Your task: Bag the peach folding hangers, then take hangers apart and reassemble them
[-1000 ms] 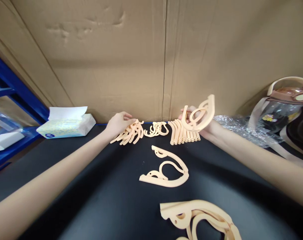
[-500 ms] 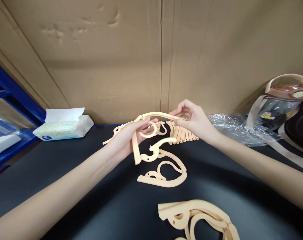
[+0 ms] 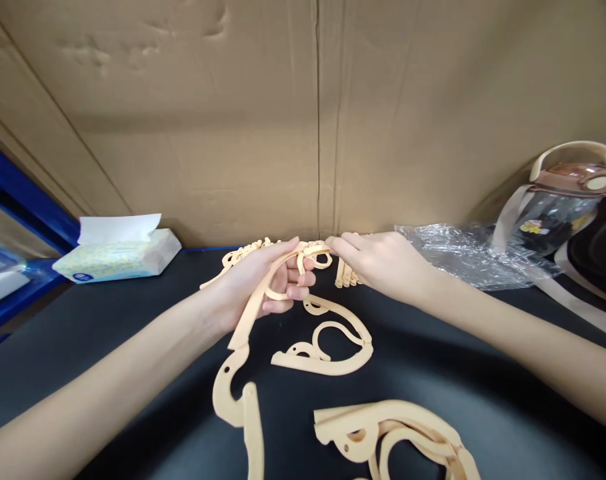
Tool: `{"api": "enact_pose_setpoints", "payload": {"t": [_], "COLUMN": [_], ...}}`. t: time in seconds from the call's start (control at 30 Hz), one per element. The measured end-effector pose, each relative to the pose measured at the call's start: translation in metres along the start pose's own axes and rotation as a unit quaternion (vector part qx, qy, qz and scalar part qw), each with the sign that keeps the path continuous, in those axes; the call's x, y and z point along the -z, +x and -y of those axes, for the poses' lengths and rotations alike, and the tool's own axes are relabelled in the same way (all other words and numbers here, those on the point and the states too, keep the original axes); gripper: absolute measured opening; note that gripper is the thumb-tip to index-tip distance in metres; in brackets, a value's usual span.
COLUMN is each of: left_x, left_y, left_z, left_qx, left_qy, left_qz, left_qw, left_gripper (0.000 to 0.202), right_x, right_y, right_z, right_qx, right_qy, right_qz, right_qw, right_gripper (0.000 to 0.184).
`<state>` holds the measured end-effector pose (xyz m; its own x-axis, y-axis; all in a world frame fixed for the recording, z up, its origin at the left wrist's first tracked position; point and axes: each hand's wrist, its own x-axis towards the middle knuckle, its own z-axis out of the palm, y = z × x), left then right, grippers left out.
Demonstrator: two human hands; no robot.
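- Head view: left hand (image 3: 265,277) grips peach folding hanger (image 3: 251,308), fingers curled.
- Right hand (image 3: 385,262): fingers together at hanger's far end; thumb hidden.
- Held hanger: above surface (image 3: 293,427), extending left of flat hanger (image 3: 337,367).

The upper half of the frame is filled by a brown cardboard wall (image 3: 207,147), split near the centre by a dark vertical seam (image 3: 318,133) and dented at upper left. The left edge is crossed by blue metal framing (image 3: 47,215). Below, a black tabletop (image 3: 107,307) is softly lit, with a pale sheen towards bottom centre.
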<state>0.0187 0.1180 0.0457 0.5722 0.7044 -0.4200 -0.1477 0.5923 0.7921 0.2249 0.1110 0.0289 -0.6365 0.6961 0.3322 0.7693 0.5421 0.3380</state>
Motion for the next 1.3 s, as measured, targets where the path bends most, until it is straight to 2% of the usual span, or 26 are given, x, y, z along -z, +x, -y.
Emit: {"api": "enact_pose_setpoints", "payload": {"t": [0.07,0.13,0.23,0.37,0.43,0.5,0.63,0.8,1.03,1.3], "left_x": [-0.002,-0.005,-0.010,-0.013,-0.014,-0.014,-0.014,-0.013,-0.015,-0.019], "left_y": [-0.002,-0.004,-0.010,-0.018,-0.021,-0.022,-0.022,-0.021,-0.020,-0.019], "left_z": [-0.001,-0.002,-0.005,-0.014,-0.019,-0.022,-0.021,-0.019,-0.018,-0.014], "left_qx": [0.010,0.002,-0.014,-0.052,-0.065,-0.059,-0.046,-0.050,-0.050,-0.087], "left_qy": [-0.003,-0.002,0.018,0.027,0.015,0.009,0.019,0.020,0.023,0.012], "left_qz": [0.005,-0.001,-0.007,-0.048,-0.059,-0.047,-0.024,-0.034,-0.050,-0.075], "left_qw": [1.000,1.000,1.000,0.997,0.996,0.997,0.998,0.998,0.997,0.993], "left_gripper": [0.043,0.039,0.034,0.033,0.033,0.032,0.029,0.027,0.027,0.028], "right_x": [0.002,0.002,-0.006,-0.027,-0.037,-0.045,-0.052,-0.053,-0.056,-0.055], "right_y": [0.002,0.006,0.012,0.011,0.007,0.004,0.001,0.004,0.005,0.002], "right_z": [0.004,0.001,-0.020,-0.060,-0.073,-0.078,-0.076,-0.070,-0.063,-0.064], "right_qx": [-0.008,-0.037,-0.133,-0.256,-0.293,-0.313,-0.327,-0.325,-0.288,-0.256], "right_qy": [0.021,0.084,0.194,0.175,0.167,0.171,0.170,0.148,0.155,0.163], "right_qz": [0.040,0.075,0.113,0.093,0.097,0.120,0.167,0.185,0.182,0.181], "right_qw": [0.999,0.993,0.965,0.946,0.936,0.927,0.915,0.916,0.927,0.936], "right_gripper": [0.029,0.021,0.016,0.030,0.031,0.032,0.033,0.035,0.039,0.044]}}
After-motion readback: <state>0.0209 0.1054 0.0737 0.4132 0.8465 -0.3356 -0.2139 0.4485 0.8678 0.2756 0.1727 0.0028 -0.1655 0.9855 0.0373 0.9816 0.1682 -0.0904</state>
